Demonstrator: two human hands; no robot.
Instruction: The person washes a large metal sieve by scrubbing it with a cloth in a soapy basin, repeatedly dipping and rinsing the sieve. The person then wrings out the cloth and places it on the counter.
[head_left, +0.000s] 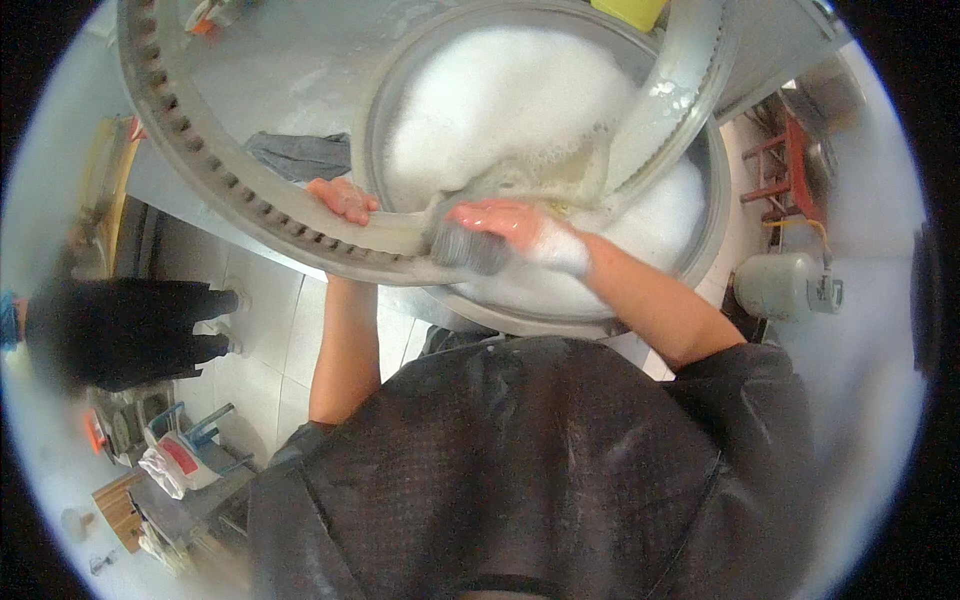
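A large pale ring (225, 180), its outer edge lined with dark notches, is tilted over a round metal basin (504, 324) of white foam (517, 82). Part of the ring at the right dips into the suds. My left hand (343, 200) grips the ring's near left side, with fingers over its inner rim and the forearm passing beneath. In my right hand (502, 223), wet and foamy at the wrist, is a grey scrubbing pad or brush (469, 249), blurred, pressed against the near part of the ring. Its exact kind cannot be told.
A grey cloth (300, 154) lies on the metal worktop (300, 82) left of the basin. Something yellow (630, 11) stands at the far rim. To the right are a red stool (784, 176) and a gas cylinder (780, 286). A person in dark clothes (127, 330) stands at the left.
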